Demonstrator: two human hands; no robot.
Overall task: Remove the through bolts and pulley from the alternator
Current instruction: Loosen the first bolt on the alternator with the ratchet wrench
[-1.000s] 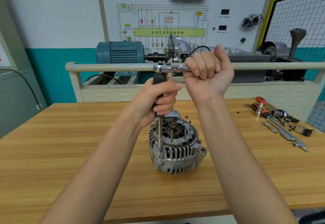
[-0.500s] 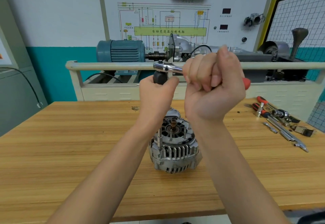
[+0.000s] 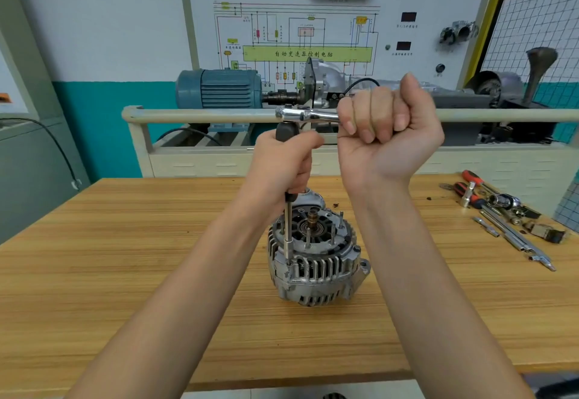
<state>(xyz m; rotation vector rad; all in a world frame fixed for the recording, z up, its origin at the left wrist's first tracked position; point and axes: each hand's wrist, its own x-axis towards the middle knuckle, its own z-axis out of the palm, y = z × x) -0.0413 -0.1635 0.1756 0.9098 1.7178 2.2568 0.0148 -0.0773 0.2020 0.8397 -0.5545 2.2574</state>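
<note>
- Alternator (image 3: 316, 260) standing on the wooden table (image 3: 125, 273), near the front edge, between both forearms.
- Left hand (image 3: 282, 166) wrapped around the black grip of the upright extension bar (image 3: 288, 235); long axis vertical, tip on a through bolt at the housing's left rim, directly below this hand.
- Right hand (image 3: 385, 135) closed around the ratchet handle (image 3: 308, 115), lying horizontal above the alternator.
- Left hand nearer to the bolt.

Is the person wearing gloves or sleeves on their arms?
No. The left hand and right hand are bare, with no gloves, rings or watch. Both forearms are bare too; no sleeve shows in the head view.
</note>
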